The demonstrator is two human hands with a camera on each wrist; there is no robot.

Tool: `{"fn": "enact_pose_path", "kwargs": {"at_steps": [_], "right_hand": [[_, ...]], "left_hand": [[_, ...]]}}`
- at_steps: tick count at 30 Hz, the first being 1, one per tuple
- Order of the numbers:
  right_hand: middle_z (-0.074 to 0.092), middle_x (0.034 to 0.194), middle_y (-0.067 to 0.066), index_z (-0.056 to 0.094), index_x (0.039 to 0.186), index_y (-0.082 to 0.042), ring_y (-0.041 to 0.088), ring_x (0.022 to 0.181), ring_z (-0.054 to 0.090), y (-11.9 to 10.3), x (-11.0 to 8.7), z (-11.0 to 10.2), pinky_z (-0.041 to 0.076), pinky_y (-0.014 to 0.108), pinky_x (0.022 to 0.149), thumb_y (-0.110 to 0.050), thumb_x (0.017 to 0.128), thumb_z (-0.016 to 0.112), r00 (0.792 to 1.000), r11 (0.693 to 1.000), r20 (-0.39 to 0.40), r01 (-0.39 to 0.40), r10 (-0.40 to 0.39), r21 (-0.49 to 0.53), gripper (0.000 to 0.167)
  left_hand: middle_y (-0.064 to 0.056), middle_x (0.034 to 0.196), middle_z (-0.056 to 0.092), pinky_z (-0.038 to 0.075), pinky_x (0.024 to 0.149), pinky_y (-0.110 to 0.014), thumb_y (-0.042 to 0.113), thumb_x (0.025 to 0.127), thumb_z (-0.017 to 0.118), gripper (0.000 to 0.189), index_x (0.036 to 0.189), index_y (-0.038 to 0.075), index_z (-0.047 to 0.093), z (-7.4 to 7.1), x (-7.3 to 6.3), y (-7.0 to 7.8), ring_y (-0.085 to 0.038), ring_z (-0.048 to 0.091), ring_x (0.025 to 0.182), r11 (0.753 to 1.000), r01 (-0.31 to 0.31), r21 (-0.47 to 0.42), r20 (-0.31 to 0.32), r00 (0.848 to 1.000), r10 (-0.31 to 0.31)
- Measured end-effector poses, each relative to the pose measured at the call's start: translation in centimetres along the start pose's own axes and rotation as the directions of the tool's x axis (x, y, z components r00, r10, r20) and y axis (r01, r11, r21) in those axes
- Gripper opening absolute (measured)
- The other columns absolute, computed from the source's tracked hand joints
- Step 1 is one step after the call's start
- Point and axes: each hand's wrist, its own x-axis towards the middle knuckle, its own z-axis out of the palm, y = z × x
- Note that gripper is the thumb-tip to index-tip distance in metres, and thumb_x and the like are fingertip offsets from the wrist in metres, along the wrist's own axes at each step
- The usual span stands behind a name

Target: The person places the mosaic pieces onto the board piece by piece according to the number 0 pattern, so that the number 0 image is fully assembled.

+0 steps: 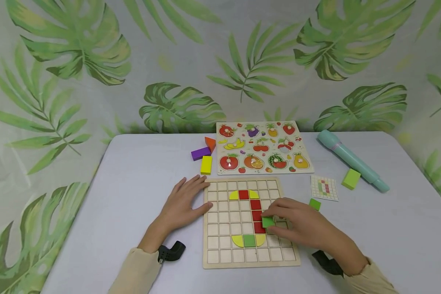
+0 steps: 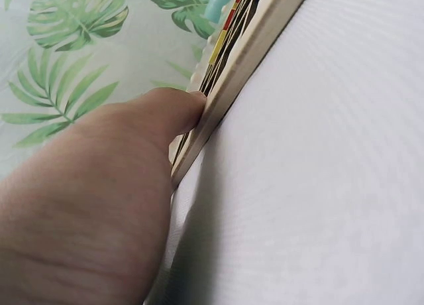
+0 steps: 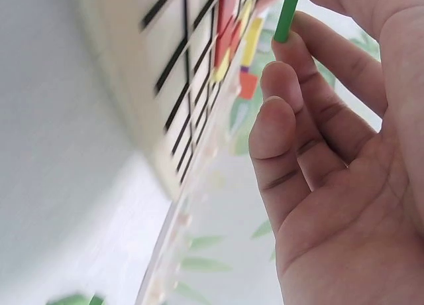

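Note:
A wooden grid board (image 1: 213, 256) lies in the middle of the table in the head view. Red square tiles (image 1: 255, 204) run down it, with yellow rounded pieces (image 1: 237, 241) at top and bottom and a green square (image 1: 249, 241) in the lower row. My right hand (image 1: 301, 220) pinches another green square tile (image 1: 268, 221) between thumb and fingertips, over the board's right half beside the red column. The right wrist view shows this tile (image 3: 286, 16) edge-on. My left hand (image 1: 180, 208) lies spread at the board's left side, its thumb (image 2: 179, 109) against the edge.
Behind the board lies a fruit puzzle (image 1: 248, 141). Purple (image 1: 201, 153), yellow (image 1: 206, 165) and orange (image 1: 210, 143) blocks sit left of it. On the right are a pattern card (image 1: 317, 194), a green tile (image 1: 315, 204), a light green block (image 1: 351, 179) and a teal wand-shaped object (image 1: 353, 159).

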Motion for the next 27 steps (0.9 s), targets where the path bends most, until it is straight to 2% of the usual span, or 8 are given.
{"fn": "enact_pose_path", "kwargs": {"at_steps": [6,11,16,21,27], "right_hand": [[0.065,0.111,-0.016,0.076,0.117,-0.025,0.005,0.099,0.060,-0.9,1.4,0.6,0.059,0.027,0.084,-0.033,0.088,0.083,1.000,1.000,-0.002,0.030,-0.030,0.007,0.030],[0.067,0.112,-0.015,0.076,0.116,-0.025,0.006,0.101,0.060,-1.7,2.5,1.2,0.060,0.032,0.090,-0.035,0.089,0.082,0.999,0.999,0.012,0.047,-0.047,0.017,0.030],[0.068,0.115,-0.014,0.076,0.118,-0.026,0.007,0.105,0.061,-2.3,3.4,1.9,0.059,0.035,0.094,-0.041,0.091,0.079,0.998,0.999,0.061,0.030,-0.031,0.025,0.031],[0.068,0.114,-0.017,0.075,0.118,-0.027,0.004,0.105,0.062,-2.8,4.0,2.6,0.058,0.033,0.094,-0.038,0.093,0.078,0.995,0.999,0.101,0.014,-0.019,0.051,0.028],[0.069,0.112,-0.015,0.076,0.115,-0.025,0.003,0.102,0.061,-3.2,4.4,3.3,0.058,0.030,0.090,-0.035,0.091,0.080,0.995,0.998,0.097,0.002,-0.007,0.057,0.026]], "left_hand": [[0.000,0.163,0.043,0.015,0.130,-0.050,0.054,0.096,0.064,0.066,0.151,0.018,0.054,-0.1,0.0,0.1,-0.022,0.030,0.156,1.000,0.007,-0.001,0.004,1.000,-0.007],[0.000,0.163,0.043,0.014,0.130,-0.050,0.054,0.096,0.064,0.067,0.151,0.018,0.054,-0.1,0.0,0.1,-0.022,0.030,0.156,1.000,0.011,0.002,0.008,1.000,-0.011],[-0.001,0.163,0.044,0.015,0.130,-0.050,0.055,0.096,0.064,0.067,0.150,0.018,0.054,0.0,0.1,0.0,-0.022,0.031,0.156,1.000,0.008,0.005,0.002,1.000,-0.008],[-0.001,0.163,0.044,0.014,0.130,-0.050,0.054,0.096,0.064,0.067,0.151,0.017,0.054,0.0,0.1,0.0,-0.022,0.031,0.156,1.000,0.007,0.003,0.005,1.000,-0.007],[-0.001,0.162,0.044,0.015,0.130,-0.050,0.054,0.096,0.064,0.066,0.150,0.017,0.054,0.0,0.0,0.0,-0.022,0.032,0.155,1.000,0.003,0.010,-0.001,1.000,-0.003]]}}
